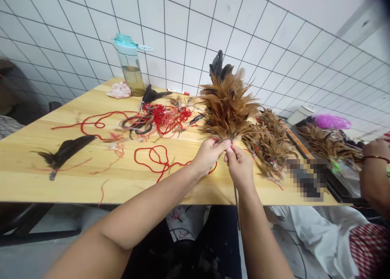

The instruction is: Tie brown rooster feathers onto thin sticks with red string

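Near the front edge of the pale wooden bench (61,181), bound already into a full upright fan of brown and black feathers (227,104) on a thin wooden stick (236,206). Judged well along yet unfinished: plenty left at three o'clock in the heap of loose brown feathers (271,145), plus slack at nine o'clock in the looped red cord (155,157) and more in the tangled red cord bundle (164,118) at eleven.

Left hand (210,153): curled nearly closed, thumb and fingers pinched on the fan's cord-wrapped base. Right hand (240,165): closed likewise, pinching the same spot from four o'clock, touching the left, stick running down below the wrist.

Further off: long dark feather (65,151) at nine o'clock, clear teal-lidded water bottle (131,65) at eleven, another person's hand (376,149) at three, beside a separate feather bundle (329,143).
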### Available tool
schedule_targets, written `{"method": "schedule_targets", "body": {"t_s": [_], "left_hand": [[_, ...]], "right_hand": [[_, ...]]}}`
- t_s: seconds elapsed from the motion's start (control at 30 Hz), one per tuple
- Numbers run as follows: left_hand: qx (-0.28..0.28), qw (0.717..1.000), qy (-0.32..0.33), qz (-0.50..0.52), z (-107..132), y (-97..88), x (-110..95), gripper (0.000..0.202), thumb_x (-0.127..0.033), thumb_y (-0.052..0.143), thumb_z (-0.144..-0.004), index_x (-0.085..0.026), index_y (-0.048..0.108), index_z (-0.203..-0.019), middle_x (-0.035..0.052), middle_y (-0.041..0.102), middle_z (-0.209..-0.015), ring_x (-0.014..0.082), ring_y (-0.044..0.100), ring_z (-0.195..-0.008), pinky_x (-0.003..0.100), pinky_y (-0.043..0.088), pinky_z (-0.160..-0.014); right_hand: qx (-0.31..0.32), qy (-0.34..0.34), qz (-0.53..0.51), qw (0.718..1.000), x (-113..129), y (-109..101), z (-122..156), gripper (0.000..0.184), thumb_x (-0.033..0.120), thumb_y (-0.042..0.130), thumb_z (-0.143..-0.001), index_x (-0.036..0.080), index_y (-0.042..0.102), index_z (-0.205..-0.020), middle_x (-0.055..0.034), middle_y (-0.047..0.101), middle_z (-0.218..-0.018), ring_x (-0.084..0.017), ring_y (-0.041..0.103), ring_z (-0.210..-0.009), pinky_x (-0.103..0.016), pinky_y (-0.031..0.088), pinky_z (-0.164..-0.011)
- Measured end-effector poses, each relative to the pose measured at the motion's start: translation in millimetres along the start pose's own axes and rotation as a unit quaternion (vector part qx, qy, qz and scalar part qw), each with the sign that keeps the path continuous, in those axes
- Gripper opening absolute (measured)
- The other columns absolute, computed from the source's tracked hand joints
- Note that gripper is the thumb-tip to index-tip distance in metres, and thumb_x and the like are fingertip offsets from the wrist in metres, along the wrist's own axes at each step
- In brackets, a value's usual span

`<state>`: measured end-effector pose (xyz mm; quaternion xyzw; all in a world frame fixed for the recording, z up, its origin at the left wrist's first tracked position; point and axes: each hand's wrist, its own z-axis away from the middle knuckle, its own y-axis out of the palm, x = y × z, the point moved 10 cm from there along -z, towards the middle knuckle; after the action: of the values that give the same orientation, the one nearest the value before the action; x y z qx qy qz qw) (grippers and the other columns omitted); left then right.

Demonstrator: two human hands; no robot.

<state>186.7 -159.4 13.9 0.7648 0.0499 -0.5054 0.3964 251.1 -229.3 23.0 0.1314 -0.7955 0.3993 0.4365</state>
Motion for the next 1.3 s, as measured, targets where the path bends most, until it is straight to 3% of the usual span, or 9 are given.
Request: {"method": "schedule_targets", "body": {"t_s": [0.2,0.37,0.57,0.7,0.8,0.9,1.03,1.2,1.3], "left_hand": [[0.006,1.000,-0.019,-0.022,-3.0,-3.5,12.7,0.032,-0.040,0.074,-0.068,-0.012,0.059,-0.071,0.0001,0.059,-0.062,0.0087,0.053,-0.053,0.022,0.044,-0.054],[-0.002,0.998,0.013,-0.060,-4.8,-7.7,10.3,0.023,-0.029,0.071,-0.071,-0.011,0.064,-0.083,0.0048,0.067,-0.079,0.0121,0.059,-0.071,0.027,0.047,-0.075],[-0.010,0.988,0.048,-0.143,-0.3,-6.5,2.6,0.011,-0.023,0.061,-0.077,-0.014,0.059,-0.084,0.0013,0.062,-0.073,0.0118,0.058,-0.070,0.025,0.046,-0.074],[-0.001,0.985,0.043,-0.164,2.9,-2.2,-0.5,0.018,-0.026,0.059,-0.078,-0.016,0.058,-0.092,0.0014,0.062,-0.078,0.0119,0.057,-0.071,0.024,0.046,-0.071],[-0.039,0.974,0.050,-0.216,4.5,-9.4,-4.6,0.020,-0.034,0.063,-0.078,-0.015,0.058,-0.075,-0.0007,0.055,-0.068,0.0104,0.050,-0.065,0.022,0.042,-0.065],[-0.074,0.969,0.035,-0.234,4.9,-18.4,-0.1,0.035,-0.042,0.065,-0.077,-0.016,0.050,-0.060,-0.0029,0.045,-0.057,0.0089,0.041,-0.057,0.022,0.036,-0.057],[-0.102,0.976,0.026,-0.191,4.0,-23.9,6.8,0.029,-0.041,0.064,-0.077,-0.014,0.057,-0.068,0.0002,0.055,-0.065,0.0108,0.047,-0.062,0.023,0.038,-0.060],[-0.139,0.974,0.004,-0.181,1.4,-30.9,8.0,0.027,-0.040,0.061,-0.078,-0.014,0.059,-0.071,0.0021,0.059,-0.067,0.0117,0.051,-0.062,0.023,0.039,-0.059],[-0.116,0.982,0.002,-0.146,-2.7,-28.9,1.9,0.024,-0.037,0.064,-0.076,-0.014,0.059,-0.073,0.0012,0.059,-0.065,0.0114,0.052,-0.061,0.022,0.040,-0.057]], "right_hand": [[0.041,0.044,-0.178,0.982,-16.7,12.8,1.7,0.038,0.050,0.053,-0.084,0.019,0.051,-0.062,0.0035,0.045,-0.052,-0.010,0.037,-0.048,-0.025,0.029,-0.048],[-0.006,0.030,-0.233,0.972,-18.6,5.6,-1.4,0.036,0.047,0.054,-0.085,0.020,0.047,-0.062,0.0048,0.040,-0.054,-0.009,0.035,-0.051,-0.024,0.028,-0.051],[-0.065,-0.004,-0.160,0.985,-13.4,-5.1,-4.7,0.034,0.039,0.049,-0.088,0.020,0.046,-0.060,0.0033,0.042,-0.057,-0.011,0.041,-0.057,-0.025,0.034,-0.057],[-0.090,-0.011,-0.104,0.990,-6.1,-11.1,-3.9,0.025,0.034,0.048,-0.088,0.019,0.057,-0.070,0.0002,0.052,-0.062,-0.014,0.049,-0.060,-0.026,0.040,-0.059],[-0.123,-0.048,0.015,0.991,8.8,-14.3,1.3,0.024,0.028,0.043,-0.089,0.018,0.064,-0.083,-0.0051,0.064,-0.073,-0.017,0.057,-0.068,-0.028,0.044,-0.066],[-0.191,-0.077,0.191,0.960,24.2,-15.3,10.7,0.032,0.025,0.038,-0.091,0.016,0.068,-0.093,-0.0097,0.069,-0.079,-0.019,0.060,-0.072,-0.030,0.043,-0.069],[-0.215,-0.075,0.315,0.921,31.3,-2.1,17.2,0.039,0.029,0.034,-0.096,0.013,0.070,-0.095,-0.0119,0.068,-0.073,-0.020,0.060,-0.068,-0.030,0.039,-0.064],[-0.178,-0.037,0.274,0.945,24.8,6.1,15.6,0.035,0.031,0.038,-0.094,0.014,0.068,-0.103,-0.0115,0.068,-0.079,-0.020,0.058,-0.067,-0.030,0.037,-0.062],[-0.082,-0.032,0.135,0.987,18.0,9.3,7.4,0.032,0.028,0.043,-0.088,0.017,0.063,-0.110,-0.0081,0.068,-0.084,-0.018,0.057,-0.070,-0.030,0.041,-0.065]]}}
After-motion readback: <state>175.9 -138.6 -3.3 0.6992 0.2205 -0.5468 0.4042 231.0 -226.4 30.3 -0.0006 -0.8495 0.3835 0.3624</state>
